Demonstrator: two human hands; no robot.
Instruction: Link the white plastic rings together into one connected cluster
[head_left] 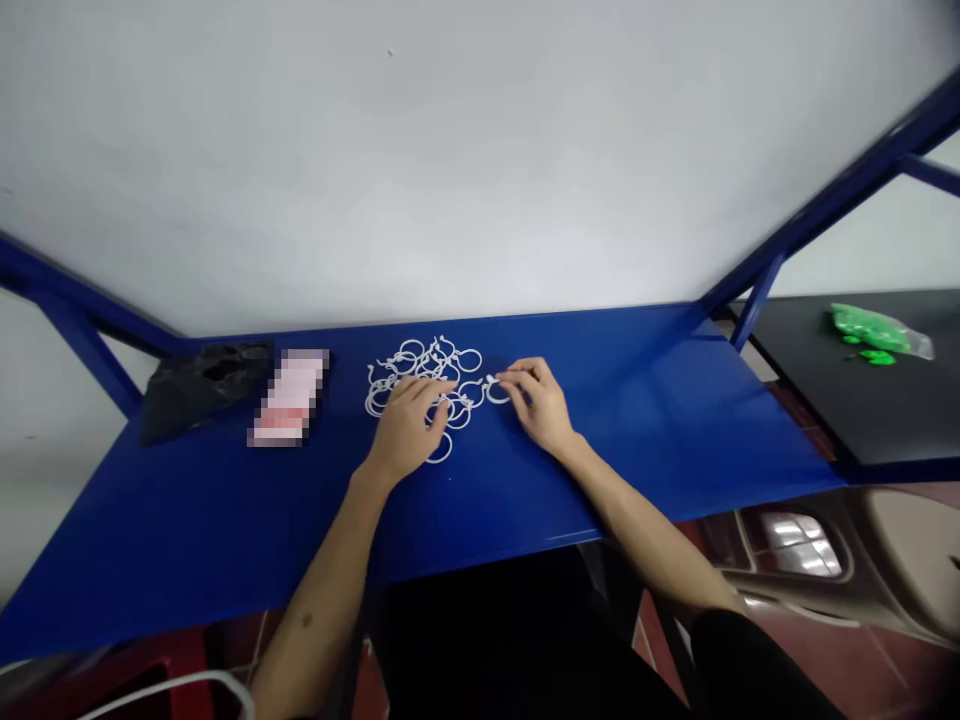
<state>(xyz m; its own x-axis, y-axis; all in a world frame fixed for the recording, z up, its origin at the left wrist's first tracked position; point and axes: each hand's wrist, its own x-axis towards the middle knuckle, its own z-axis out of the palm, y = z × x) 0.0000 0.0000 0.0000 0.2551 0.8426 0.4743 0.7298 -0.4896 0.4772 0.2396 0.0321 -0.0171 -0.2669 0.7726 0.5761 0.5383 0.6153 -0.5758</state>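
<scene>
Ring pile [424, 375]: white, on the worktop [637, 420], touching both hands.
Left hand [409, 425]: flat, released, lying on the pile's near side.
Right hand [538, 405]: fingertips pinch a single ring [496, 392] at the pile's right edge.

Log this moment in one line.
left hand: resting on white rings | right hand: touching edge ring | surface: blue table

We're at a blue workbench [675, 430] against a plain white wall [450, 150].
Blue frame struts [832, 195] slant at far left and right; a black table [847, 420] sits to our right; reddish floor [870, 665] shows below the near edge.
</scene>
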